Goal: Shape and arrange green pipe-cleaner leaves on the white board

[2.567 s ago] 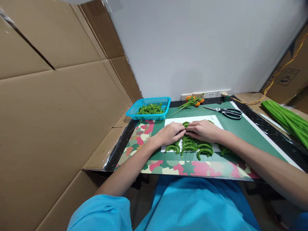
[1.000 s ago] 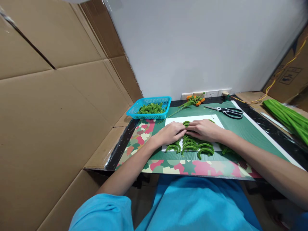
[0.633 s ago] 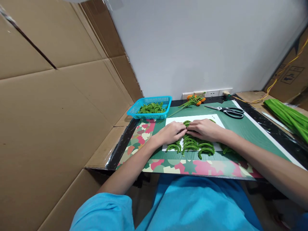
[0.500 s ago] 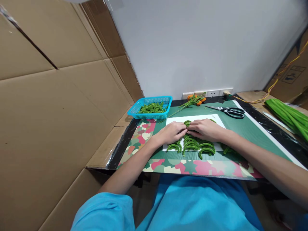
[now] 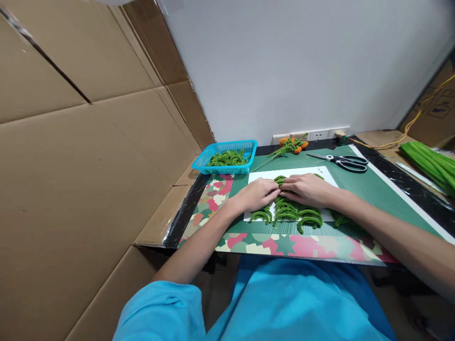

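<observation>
My left hand (image 5: pixel 261 194) and my right hand (image 5: pixel 302 188) meet over a white sheet of paper (image 5: pixel 255 175). Both are closed, fingertips together on a short curved green pipe cleaner, which the fingers mostly hide. Bent green pipe cleaners (image 5: pixel 285 209) lie in stacked arcs on the paper just below my hands. More arcs (image 5: pixel 310 221) sit under my right wrist, and a few (image 5: pixel 260 216) are near my left wrist.
A blue plastic basket (image 5: pixel 225 169) holds many green pieces at the back left. An orange-and-green pipe cleaner flower (image 5: pixel 294 145) and black-handled scissors (image 5: pixel 350 163) lie behind the paper. Long green pipe cleaners (image 5: pixel 428 163) are at the right. Cardboard (image 5: pixel 88 180) walls the left side.
The whole view has shifted slightly, so things appear a little further right. My hands keep nearly the same pose over the paper.
</observation>
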Available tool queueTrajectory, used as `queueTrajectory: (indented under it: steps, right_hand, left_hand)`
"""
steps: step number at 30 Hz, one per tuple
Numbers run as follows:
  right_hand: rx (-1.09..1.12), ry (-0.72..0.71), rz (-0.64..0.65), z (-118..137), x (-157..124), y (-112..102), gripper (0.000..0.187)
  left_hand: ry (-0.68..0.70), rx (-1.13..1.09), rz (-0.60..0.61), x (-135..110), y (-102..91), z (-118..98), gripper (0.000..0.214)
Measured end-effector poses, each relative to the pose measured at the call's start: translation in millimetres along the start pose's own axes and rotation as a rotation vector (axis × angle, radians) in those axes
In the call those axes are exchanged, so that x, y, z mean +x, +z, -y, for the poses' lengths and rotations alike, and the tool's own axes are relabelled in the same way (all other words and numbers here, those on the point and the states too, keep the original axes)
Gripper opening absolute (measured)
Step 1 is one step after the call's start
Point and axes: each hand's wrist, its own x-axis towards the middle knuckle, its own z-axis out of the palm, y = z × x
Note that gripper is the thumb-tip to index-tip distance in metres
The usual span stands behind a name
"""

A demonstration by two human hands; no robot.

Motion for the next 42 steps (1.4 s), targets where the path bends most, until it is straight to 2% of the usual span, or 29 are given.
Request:
queueTrajectory:
  steps: [42]
  right_hand:
    - [0.016,-0.004,0.015,-2.2,-3.2,1.2,0.041]
  left_hand:
    - [-0.006,-0.024,0.018,-0.4,-0.6,0.5,0.035]
